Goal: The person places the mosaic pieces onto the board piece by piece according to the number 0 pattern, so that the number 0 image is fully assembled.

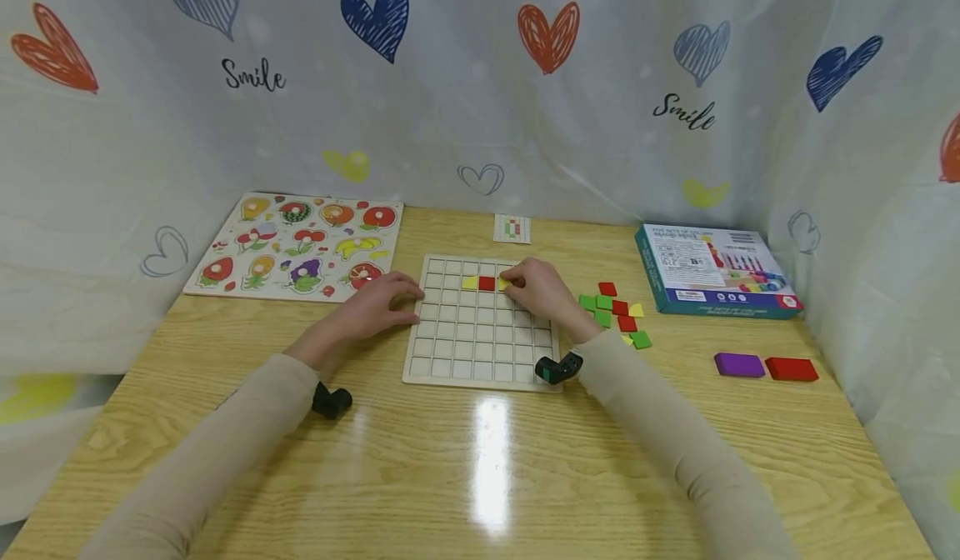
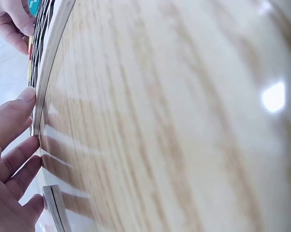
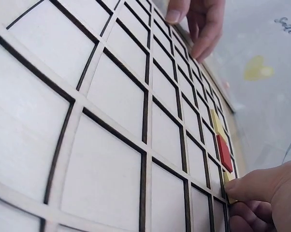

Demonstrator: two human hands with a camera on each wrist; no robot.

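Note:
A pale wooden grid board point(image 1: 452, 352) lies flat on the table between both hands. In its second row from the far side sit a yellow tile point(image 1: 470, 282) with a slanted edge and a red square tile point(image 1: 487, 283). My right hand point(image 1: 542, 287) pinches another yellow tile point(image 3: 228, 186) between thumb and fingers, right beside the red one; the fingers partly cover it. At the board's left edge rests my left hand point(image 1: 378, 303), thumb on the rim and fingers loosely extended against the side, as the left wrist view shows.
Loose green, red and yellow tiles point(image 1: 603, 302) lie right of the board. A small pattern card point(image 1: 512, 228) is behind it. Beyond the left hand lies a fruit puzzle point(image 1: 307, 243). Farther right are a flat box point(image 1: 716, 268), a purple block point(image 1: 739, 365) and a red block point(image 1: 792, 369).

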